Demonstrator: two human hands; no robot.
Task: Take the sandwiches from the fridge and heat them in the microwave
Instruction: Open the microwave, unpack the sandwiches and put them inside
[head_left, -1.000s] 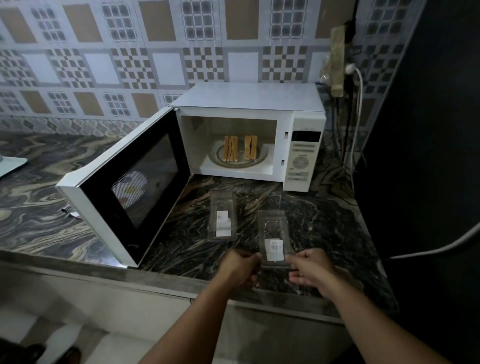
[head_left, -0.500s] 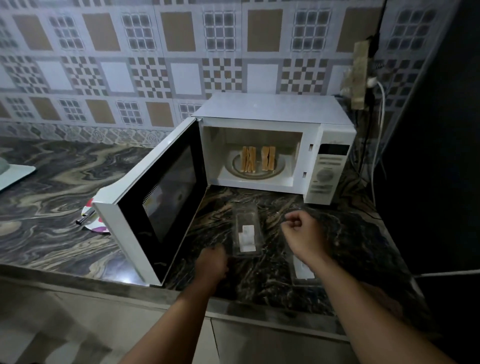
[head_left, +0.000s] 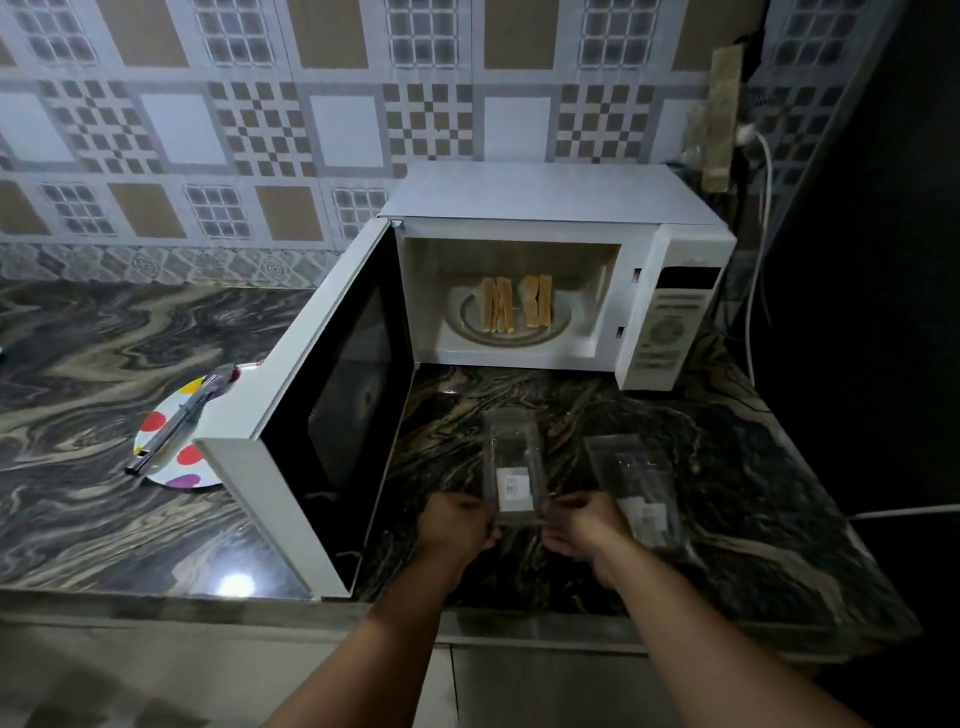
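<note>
While both hands work at the counter's front edge, the scene reads as follows
Left hand: the left hand (head_left: 457, 525) grips the near left corner of the left clear container (head_left: 511, 467), fingers curled onto its edge
Right hand: the right hand (head_left: 584, 525) grips the same container's near right corner, fingers curled likewise
Left clear container: lies flat on the dark marble counter (head_left: 753, 467), a white label on its near half; looks empty
Right clear container: the right clear container (head_left: 636, 488) lies just beside the right hand, angled slightly, untouched
Sandwiches: two sandwiches (head_left: 517, 310) stand on edge, side by side, on the turntable plate (head_left: 514, 332) inside the microwave
Microwave: the white microwave (head_left: 545, 265) sits at the back of the counter, its door (head_left: 317, 415) swung wide open to the left
Beyond the door: a spotted plate (head_left: 171, 452) with metal tongs (head_left: 179, 421) resting across it, partly hidden by the door
Wall: patterned tiles (head_left: 332, 119); a white cable (head_left: 761, 249) hangs at the right
</note>
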